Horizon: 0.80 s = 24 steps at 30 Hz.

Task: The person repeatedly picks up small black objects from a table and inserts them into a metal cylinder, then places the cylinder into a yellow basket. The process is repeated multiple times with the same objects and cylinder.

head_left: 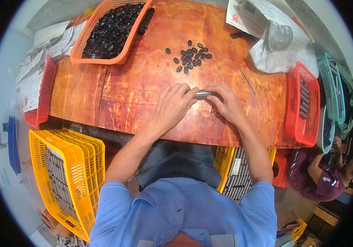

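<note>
Both my hands meet over the wooden table around a short grey metal tube (202,95). My left hand (173,103) is closed, its thumb and fingers gripping the tube's left end. At the tube's right end, the fingers and thumb of my right hand (225,101) are closed too. My fingers cover both ends, so what is there cannot be seen. Just beyond my hands lies a loose group of small black oval caps (190,56), with a few set apart from the rest. A thin metal rod (248,81) rests on the table to the right.
An orange basket (121,59) heaped with black pieces stands far left, near a red basket (45,99) with newspaper. At right are a red basket (293,119) of tubes and a green one (328,84). Yellow crates (92,160) flank me; a person (314,177) sits right.
</note>
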Motion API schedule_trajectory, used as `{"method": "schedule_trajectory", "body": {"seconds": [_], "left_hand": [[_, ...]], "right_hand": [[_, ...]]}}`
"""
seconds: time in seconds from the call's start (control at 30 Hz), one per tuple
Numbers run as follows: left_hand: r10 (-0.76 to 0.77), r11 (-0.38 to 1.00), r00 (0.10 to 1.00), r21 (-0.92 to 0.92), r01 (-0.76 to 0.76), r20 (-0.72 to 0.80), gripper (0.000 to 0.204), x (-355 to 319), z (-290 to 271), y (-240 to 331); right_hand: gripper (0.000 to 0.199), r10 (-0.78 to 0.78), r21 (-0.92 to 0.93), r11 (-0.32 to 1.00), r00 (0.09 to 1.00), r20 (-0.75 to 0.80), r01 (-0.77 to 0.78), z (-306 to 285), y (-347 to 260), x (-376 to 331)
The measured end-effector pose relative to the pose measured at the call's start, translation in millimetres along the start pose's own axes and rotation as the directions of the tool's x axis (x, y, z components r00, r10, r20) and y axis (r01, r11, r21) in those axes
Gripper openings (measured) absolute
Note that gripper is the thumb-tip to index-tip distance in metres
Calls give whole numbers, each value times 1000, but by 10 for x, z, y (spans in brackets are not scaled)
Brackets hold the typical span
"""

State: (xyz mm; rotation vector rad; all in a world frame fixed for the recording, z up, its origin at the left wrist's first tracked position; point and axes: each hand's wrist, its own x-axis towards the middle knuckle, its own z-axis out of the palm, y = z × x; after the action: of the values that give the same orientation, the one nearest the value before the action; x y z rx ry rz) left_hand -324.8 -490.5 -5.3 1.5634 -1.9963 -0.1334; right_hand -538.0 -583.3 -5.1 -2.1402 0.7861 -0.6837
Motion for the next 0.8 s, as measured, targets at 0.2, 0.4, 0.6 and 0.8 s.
{"method": "schedule_trajectory", "body": {"seconds": [0.2, 0.4, 0.6, 0.8], "left_hand": [[20, 999, 998, -29, -22, -56, 39, -56, 45, -69], [57, 996, 998, 73, -55, -22, 38, -21, 73, -33], [49, 998, 998, 43, -50, 26, 34, 20, 6, -39], [55, 997, 998, 59, -57, 30, 37, 38, 8, -50]], "right_hand": [[23, 44, 25, 999, 996, 77, -46, -50, -46, 82], [22, 143, -128, 981, 989, -23, -145, -6, -89, 341], [22, 4, -378, 919, 962, -272, -111, 523, 76, 601], [16, 22, -412, 897, 947, -319, -160, 543, 87, 595]]}}
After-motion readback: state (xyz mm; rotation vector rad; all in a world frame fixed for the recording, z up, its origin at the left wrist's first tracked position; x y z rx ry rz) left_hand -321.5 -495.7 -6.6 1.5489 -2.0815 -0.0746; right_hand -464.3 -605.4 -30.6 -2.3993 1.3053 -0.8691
